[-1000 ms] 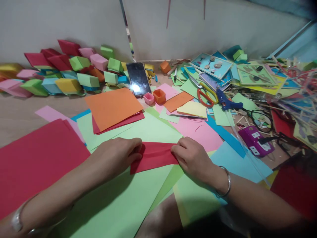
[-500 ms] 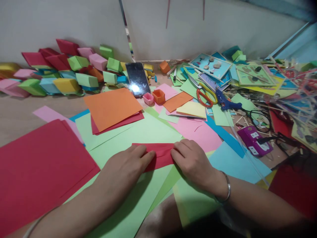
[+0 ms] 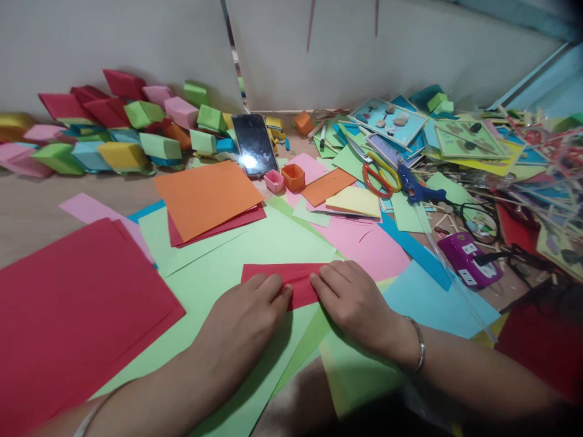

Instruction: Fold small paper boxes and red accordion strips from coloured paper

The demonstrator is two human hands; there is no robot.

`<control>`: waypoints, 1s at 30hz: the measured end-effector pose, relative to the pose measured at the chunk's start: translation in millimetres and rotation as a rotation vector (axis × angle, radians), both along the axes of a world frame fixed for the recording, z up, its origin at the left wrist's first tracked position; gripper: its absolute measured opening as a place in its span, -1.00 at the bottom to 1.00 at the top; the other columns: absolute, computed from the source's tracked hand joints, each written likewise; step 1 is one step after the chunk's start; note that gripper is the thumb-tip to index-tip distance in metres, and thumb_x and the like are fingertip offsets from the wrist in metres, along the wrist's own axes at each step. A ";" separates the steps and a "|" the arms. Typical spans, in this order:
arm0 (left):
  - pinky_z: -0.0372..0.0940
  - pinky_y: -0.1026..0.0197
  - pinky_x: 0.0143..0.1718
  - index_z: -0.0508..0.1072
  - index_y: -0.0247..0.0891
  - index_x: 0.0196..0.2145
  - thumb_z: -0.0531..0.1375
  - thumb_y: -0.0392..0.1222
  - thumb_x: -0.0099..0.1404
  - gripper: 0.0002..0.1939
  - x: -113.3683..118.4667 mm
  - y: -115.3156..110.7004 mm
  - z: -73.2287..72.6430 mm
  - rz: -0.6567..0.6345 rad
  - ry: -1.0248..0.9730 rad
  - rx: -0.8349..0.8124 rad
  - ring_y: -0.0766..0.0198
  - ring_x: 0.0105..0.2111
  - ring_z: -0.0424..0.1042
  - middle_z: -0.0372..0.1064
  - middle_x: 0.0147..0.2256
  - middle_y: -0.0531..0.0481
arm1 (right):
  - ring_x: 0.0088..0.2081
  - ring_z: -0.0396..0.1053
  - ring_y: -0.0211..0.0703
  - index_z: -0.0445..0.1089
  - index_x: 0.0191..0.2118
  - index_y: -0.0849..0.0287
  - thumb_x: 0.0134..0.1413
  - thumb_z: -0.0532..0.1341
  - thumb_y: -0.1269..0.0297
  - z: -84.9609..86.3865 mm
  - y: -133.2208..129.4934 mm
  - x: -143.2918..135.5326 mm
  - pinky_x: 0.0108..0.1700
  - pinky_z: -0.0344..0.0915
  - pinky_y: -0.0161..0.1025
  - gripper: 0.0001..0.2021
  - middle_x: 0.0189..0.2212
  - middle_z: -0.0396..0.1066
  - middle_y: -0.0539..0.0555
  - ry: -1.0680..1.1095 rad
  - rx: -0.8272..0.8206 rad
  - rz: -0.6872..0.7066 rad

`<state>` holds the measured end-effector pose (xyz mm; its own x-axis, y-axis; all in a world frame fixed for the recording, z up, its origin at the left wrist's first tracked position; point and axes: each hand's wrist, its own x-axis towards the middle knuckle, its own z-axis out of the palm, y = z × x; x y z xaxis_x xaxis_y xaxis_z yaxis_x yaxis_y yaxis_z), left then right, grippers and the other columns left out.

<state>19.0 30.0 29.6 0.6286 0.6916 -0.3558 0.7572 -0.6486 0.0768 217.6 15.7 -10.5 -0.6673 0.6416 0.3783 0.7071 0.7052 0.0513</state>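
Left hand (image 3: 248,318) and right hand (image 3: 359,309), grips narrow, hold creased red rectangular paper strip (image 3: 301,285). Open room beyond its far edge, across flat pale-green paper sheet (image 3: 277,243).

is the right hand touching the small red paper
Touching. In the head view, the right hand rests its fingertips on the small red paper, overlapping its right end.

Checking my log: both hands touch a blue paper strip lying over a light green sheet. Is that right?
Not quite: the paper strip is red, not blue, as the head view shows. The left hand and right hand do touch it, over the light green sheet.
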 end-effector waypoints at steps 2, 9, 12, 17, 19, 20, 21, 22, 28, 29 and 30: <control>0.38 0.08 -0.36 0.53 -0.32 -0.23 0.03 -0.53 0.29 -0.69 -0.3 -0.4 -0.5 0.014 -0.008 -0.014 0.09 -0.31 0.47 0.47 -0.30 -0.10 | -0.35 0.12 -0.12 0.44 -0.32 0.34 0.21 0.08 0.61 0.4 0.0 -0.9 -0.34 0.01 -0.16 -0.80 -0.45 0.32 0.13 -0.003 0.005 0.005; 0.38 0.11 -0.34 0.52 -0.34 -0.17 0.01 -0.51 0.30 -0.67 -1.1 -0.4 -1.6 0.010 0.009 -0.044 0.08 -0.27 0.47 0.47 -0.26 -0.12 | -0.35 0.13 -0.11 0.44 -0.11 0.32 0.30 0.05 0.51 5.2 -1.8 -7.3 -0.36 -0.07 -0.16 -0.78 -0.43 0.32 0.11 -0.046 0.066 0.005; 0.36 0.15 -0.36 0.53 -0.32 -0.17 0.00 -0.49 0.32 -0.67 0.0 2.1 0.5 -0.002 0.013 -0.043 0.10 -0.27 0.48 0.48 -0.27 -0.12 | -0.34 0.13 -0.10 0.44 -0.21 0.34 0.27 0.05 0.55 6.4 -3.7 -7.2 -0.36 -0.09 -0.15 -0.79 -0.45 0.31 0.11 -0.081 0.073 0.001; 0.36 0.17 -0.35 0.55 -0.34 -0.19 -0.01 -0.49 0.36 -0.66 2.1 6.0 5.0 -0.008 0.040 -0.054 0.12 -0.28 0.49 0.50 -0.29 -0.12 | -0.39 0.09 -0.11 0.42 -0.41 0.31 0.12 0.11 0.63 5.2 -7.7 -3.5 -0.36 -0.13 -0.14 -0.80 -0.48 0.30 0.12 -0.106 0.116 -0.021; 0.37 0.15 -0.34 0.55 -0.33 -0.19 -0.03 -0.47 0.38 -0.65 2.4 6.2 5.5 0.007 0.044 -0.067 0.11 -0.26 0.50 0.50 -0.27 -0.12 | -0.40 0.08 -0.10 0.40 -0.48 0.29 0.10 0.12 0.64 5.1 -10.3 -1.6 -0.36 -0.14 -0.13 -0.77 -0.51 0.29 0.14 -0.147 0.120 -0.069; 0.37 0.14 -0.33 0.55 -0.33 -0.18 -0.04 -0.46 0.40 -0.65 2.4 6.0 5.4 0.020 0.043 -0.073 0.10 -0.26 0.50 0.49 -0.26 -0.12 | -0.40 0.08 -0.10 0.39 -0.50 0.28 0.09 0.12 0.65 5.5 -11.7 -0.7 -0.36 -0.14 -0.13 -0.76 -0.52 0.29 0.14 -0.171 0.117 -0.100; 0.37 0.12 -0.32 0.55 -0.33 -0.18 -0.05 -0.44 0.41 -0.64 2.4 5.8 5.3 0.030 0.041 -0.082 0.08 -0.25 0.50 0.49 -0.26 -0.13 | -0.40 0.08 -0.09 0.39 -0.52 0.27 0.08 0.12 0.65 6.4 -13.0 0.2 -0.36 -0.14 -0.12 -0.76 -0.53 0.28 0.15 -0.194 0.114 -0.132; 0.38 0.11 -0.32 0.55 -0.33 -0.17 -0.05 -0.43 0.41 -0.64 2.4 5.7 5.0 0.037 0.039 -0.090 0.06 -0.23 0.49 0.49 -0.25 -0.13 | -0.40 0.08 -0.08 0.38 -0.53 0.27 0.08 0.12 0.65 7.8 -14.0 0.8 -0.37 -0.15 -0.12 -0.75 -0.53 0.28 0.16 -0.217 0.111 -0.164; 0.34 0.12 -0.35 0.55 -0.34 -0.19 -0.05 -0.46 0.39 -0.64 2.1 6.1 4.0 0.052 0.024 -0.100 0.06 -0.26 0.48 0.48 -0.26 -0.15 | -0.41 0.06 -0.09 0.45 -0.28 0.36 0.17 0.07 0.61 18.1 -12.6 -2.7 -0.40 -0.14 -0.13 -0.79 -0.51 0.27 0.15 -0.150 0.152 -0.216; 0.34 0.12 -0.35 0.54 -0.34 -0.20 -0.04 -0.47 0.37 -0.65 1.4 6.1 3.4 0.046 0.013 -0.098 0.07 -0.26 0.47 0.48 -0.27 -0.14 | -0.40 0.07 -0.09 0.44 -0.21 0.37 0.21 0.05 0.59 18.0 -11.9 -4.3 -0.40 -0.13 -0.14 -0.79 -0.49 0.28 0.14 -0.123 0.142 -0.155; 0.33 0.13 -0.35 0.54 -0.33 -0.21 -0.03 -0.48 0.35 -0.66 0.4 5.8 2.4 0.039 0.002 -0.095 0.09 -0.27 0.46 0.47 -0.27 -0.14 | -0.39 0.09 -0.09 0.43 -0.18 0.37 0.23 0.04 0.57 16.9 -11.5 -5.8 -0.40 -0.11 -0.14 -0.78 -0.46 0.29 0.14 -0.105 0.124 -0.091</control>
<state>19.4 35.8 32.0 0.6009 0.6790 -0.4217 0.7821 -0.6084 0.1350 211.7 4.2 6.4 -0.6486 0.6541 0.3893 0.7540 0.6221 0.2110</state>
